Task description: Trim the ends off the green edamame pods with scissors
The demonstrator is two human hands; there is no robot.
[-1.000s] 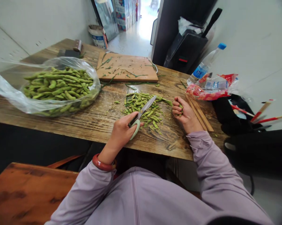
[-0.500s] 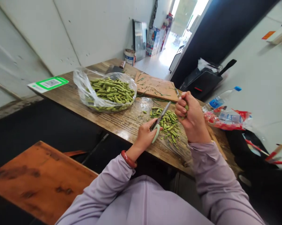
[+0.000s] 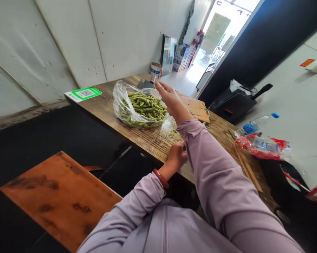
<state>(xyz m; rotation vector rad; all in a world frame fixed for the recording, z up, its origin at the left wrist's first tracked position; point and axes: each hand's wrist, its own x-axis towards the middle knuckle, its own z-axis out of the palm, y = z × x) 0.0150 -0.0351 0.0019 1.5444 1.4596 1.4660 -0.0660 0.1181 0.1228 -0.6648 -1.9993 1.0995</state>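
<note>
My right hand [image 3: 170,100] reaches out over a clear plastic bag [image 3: 123,109] full of green edamame pods [image 3: 146,105], fingers stretched out and nothing visible in them. My left hand [image 3: 176,156] rests curled at the near edge of the wooden table [image 3: 147,137]. Its fingers and the scissors it held a moment ago are hidden behind my right sleeve. The pile of trimmed pods is also hidden by that arm.
A wooden cutting board [image 3: 200,107] lies beyond the bag. A water bottle [image 3: 255,124], a red-and-white wrapper [image 3: 261,146] and chopsticks [image 3: 244,163] sit at the table's right. A green-framed card [image 3: 83,93] lies at the far left corner. A wooden bench [image 3: 55,196] stands lower left.
My right hand rose from the trimmed pile with pods in its fist, swung left over the bag and spread its fingers. The view turned left. My left hand stayed put.
</note>
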